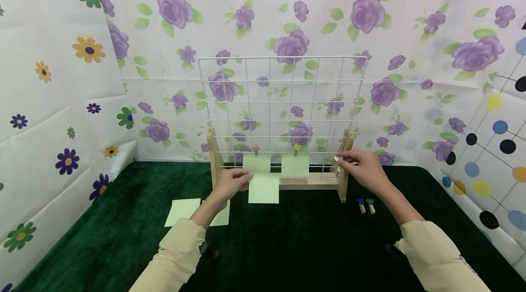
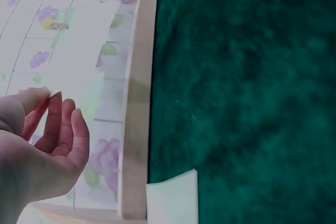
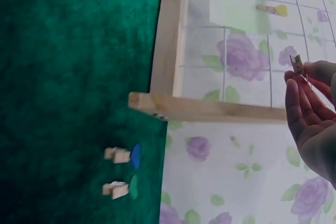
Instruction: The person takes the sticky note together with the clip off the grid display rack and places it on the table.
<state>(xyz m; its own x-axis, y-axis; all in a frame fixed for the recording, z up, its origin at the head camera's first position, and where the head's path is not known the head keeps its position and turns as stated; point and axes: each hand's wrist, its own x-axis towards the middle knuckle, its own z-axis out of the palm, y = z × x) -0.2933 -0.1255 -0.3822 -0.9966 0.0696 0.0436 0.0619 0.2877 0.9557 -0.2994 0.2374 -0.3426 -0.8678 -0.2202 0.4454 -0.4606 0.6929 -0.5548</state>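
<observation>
My left hand (image 1: 230, 184) pinches a pale green paper sheet (image 1: 264, 190) by its upper left edge, in front of the lower part of a white wire grid (image 1: 281, 101). Two similar sheets hang on the grid: a left sheet (image 1: 250, 162) under a pink-topped clothespin (image 1: 256, 149), and a right sheet (image 1: 300, 167) under a yellow heart clothespin (image 1: 297, 148). The held sheet overlaps the left one in the head view. Near the grid's right post, my right hand (image 1: 365, 171) pinches a small clothespin (image 3: 297, 65) with thumb and fingertips; its pale top shows in the head view.
Wooden posts (image 1: 343, 180) and a wooden crossbar (image 1: 308, 185) hold the grid upright on dark green cloth (image 1: 287, 237). Two loose sheets, one a left sheet (image 1: 181, 212), lie beneath my left forearm. A blue-topped clothespin (image 1: 361, 206) and a green-topped clothespin (image 1: 371, 206) lie at right.
</observation>
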